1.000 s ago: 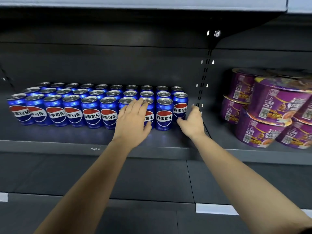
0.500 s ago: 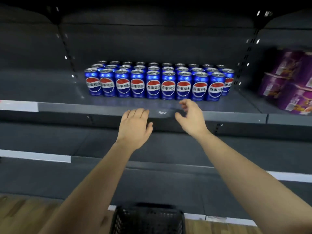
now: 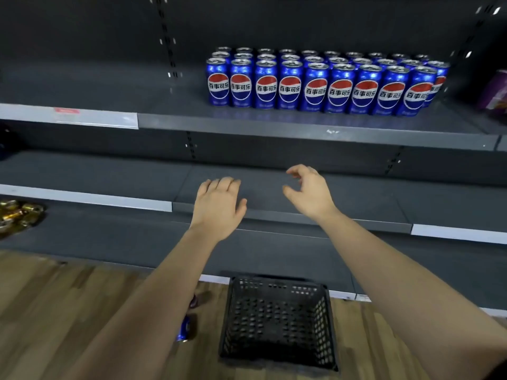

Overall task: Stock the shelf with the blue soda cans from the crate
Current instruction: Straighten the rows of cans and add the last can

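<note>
From my remote seat I see the blue soda cans [image 3: 323, 86] standing upright on the shelf [image 3: 301, 130], long axes vertical, pull-tab tops up. They form a tight block three rows deep, cans touching side by side. The front row's red, white and blue logos face out towards the camera. The block sits towards the right of that shelf, set a little back from its front lip.

The left hand [image 3: 219, 207] hovers palm down in front of the lower shelf [image 3: 356, 215], fingers straight and close together, its grip released and holding nothing. The right hand [image 3: 310, 193] hovers just beside it, fingers loosely curled, grip likewise released. Both hang well below the cans.

The black perforated crate [image 3: 278, 322] stands on the wooden floor [image 3: 68, 311] between my forearms, its holed bottom in plain view. Just left of it a stray blue can [image 3: 184, 330] shows partly behind the left forearm; I cannot tell how it lies.

The shelving is dark grey metal with slotted uprights in the back panel. A white price strip [image 3: 104, 119] carries a red label on the upper shelf's left edge. Gold-wrapped items [image 3: 19, 215] lie at far left on the bottom shelf, and a purple package [image 3: 496, 91] shows at the right edge.
</note>
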Motion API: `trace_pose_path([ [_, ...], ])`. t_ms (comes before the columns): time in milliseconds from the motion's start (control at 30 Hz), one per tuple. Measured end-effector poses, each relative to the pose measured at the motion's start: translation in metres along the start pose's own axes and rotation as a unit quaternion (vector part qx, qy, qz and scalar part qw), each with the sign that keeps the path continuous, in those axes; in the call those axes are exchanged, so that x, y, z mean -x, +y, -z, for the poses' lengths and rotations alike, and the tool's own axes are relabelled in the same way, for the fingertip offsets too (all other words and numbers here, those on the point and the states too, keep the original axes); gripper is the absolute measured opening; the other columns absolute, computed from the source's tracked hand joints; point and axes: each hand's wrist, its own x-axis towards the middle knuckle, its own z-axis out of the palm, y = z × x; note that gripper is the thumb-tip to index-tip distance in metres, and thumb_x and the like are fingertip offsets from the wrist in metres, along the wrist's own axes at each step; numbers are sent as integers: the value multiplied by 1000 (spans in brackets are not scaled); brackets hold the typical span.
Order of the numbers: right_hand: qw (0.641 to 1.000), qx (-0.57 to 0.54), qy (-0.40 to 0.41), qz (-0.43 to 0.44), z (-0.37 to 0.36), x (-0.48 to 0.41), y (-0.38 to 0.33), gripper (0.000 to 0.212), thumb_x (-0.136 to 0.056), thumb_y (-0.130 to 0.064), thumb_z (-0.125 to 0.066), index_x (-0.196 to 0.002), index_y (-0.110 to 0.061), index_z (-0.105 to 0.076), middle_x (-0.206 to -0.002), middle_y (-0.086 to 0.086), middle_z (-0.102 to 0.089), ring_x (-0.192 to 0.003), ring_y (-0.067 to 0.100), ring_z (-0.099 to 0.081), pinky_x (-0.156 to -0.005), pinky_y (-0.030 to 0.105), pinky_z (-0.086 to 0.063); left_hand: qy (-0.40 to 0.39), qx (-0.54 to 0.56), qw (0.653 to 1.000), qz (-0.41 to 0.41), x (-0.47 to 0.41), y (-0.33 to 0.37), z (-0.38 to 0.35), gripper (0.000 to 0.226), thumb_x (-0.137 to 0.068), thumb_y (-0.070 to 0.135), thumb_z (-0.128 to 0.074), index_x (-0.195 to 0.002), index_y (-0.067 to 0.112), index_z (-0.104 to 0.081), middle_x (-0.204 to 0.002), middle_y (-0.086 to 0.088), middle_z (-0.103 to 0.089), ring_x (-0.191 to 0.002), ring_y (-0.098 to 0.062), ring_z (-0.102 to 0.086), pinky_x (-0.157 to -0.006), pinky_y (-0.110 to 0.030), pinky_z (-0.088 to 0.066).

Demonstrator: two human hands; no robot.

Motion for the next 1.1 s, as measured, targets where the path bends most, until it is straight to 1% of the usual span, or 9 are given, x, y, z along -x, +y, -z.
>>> trace_pose_path([
  [167, 999, 9, -33, -2, -23, -3, -9, 39, -86, -20, -65, -124, -14, -58, -124, 3, -55, -116, 16, -53, -90, 20, -38, -5, 9, 1000, 27, 9, -20, -7, 49, -97, 39, -39, -140, 14, -42, -143, -2, -44, -132, -21, -39, -114, -37, -14],
  [333, 998, 10, -56, 6, -52, -7, -25, 38, -86, -18, -66, -123, -14, -59, -125, 2, -56, -115, 16, -54, -93, 20, -39, -11, 17, 999, 44, 20, -50, -13, 48, -96, 37, -43, -137, 12, -47, -141, -4, -47, -129, -24, -43, -114, -39, -19],
  [433, 998, 8, -60, -5, -77, -8, -36, 39, -85, -19, -66, -123, -14, -59, -126, 3, -56, -114, 18, -56, -98, 24, -42, -24, 15, 999, 42, 23, -77, -20, 48, -96, 36, -42, -137, 13, -46, -141, -4, -47, -129, -24, -42, -114, -39, -17],
  [533, 998, 9, -63, -18, -107, -11, -49, 39, -86, -19, -66, -124, -14, -58, -127, 3, -55, -113, 17, -55, -95, 20, -39, -25, 13, 999, 34, 22, -112, -28, 48, -96, 36, -42, -138, 13, -46, -141, -4, -46, -129, -24, -42, -114, -39, -16],
  [600, 998, 8, -61, -28, -131, -14, -60, 40, -87, -19, -66, -125, -14, -58, -128, 3, -55, -114, 16, -55, -93, 18, -37, -31, 16, 999, 27, 20, -141, -33, 48, -97, 36, -42, -138, 13, -45, -141, -4, -46, -130, -23, -41, -114, -39, -16],
  [700, 996, 9, -68, -53, -170, -16, -82, 42, -88, -20, -65, -128, -15, -56, -130, 2, -54, -117, 16, -53, -94, 18, -36, -45, 17, 999, 4, 20, -190, -42, 47, -97, 36, -41, -138, 13, -46, -141, -3, -47, -129, -23, -42, -114, -38, -16],
  [833, 995, 6, -65, -81, -223, -16, -110, 44, -87, -23, -67, -129, -15, -55, -130, 3, -54, -116, 16, -54, -94, 18, -36, -60, 13, 997, -36, 29, -250, -55, 46, -96, 36, -43, -135, 13, -49, -138, -5, -50, -126, -25, -45, -113, -39, -17],
  [900, 993, 0, -63, -96, -251, -14, -118, 45, -87, -25, -67, -129, -16, -56, -128, 2, -54, -116, 14, -53, -94, 19, -38, -79, 9, 996, -50, 39, -274, -67, 48, -96, 36, -42, -138, 13, -46, -140, -4, -48, -128, -24, -42, -114, -38, -16],
  [1100, 982, -12, -96, -161, -360, 10, -103, 49, -87, -32, -68, -131, -18, -54, -129, 3, -54, -116, 18, -55, -92, 23, -41, -106, 12, 992, -61, 76, -329, -140, 51, -97, 38, -38, -141, 13, -41, -141, -4, -46, -129, -24, -41, -113, -37, -17],
])
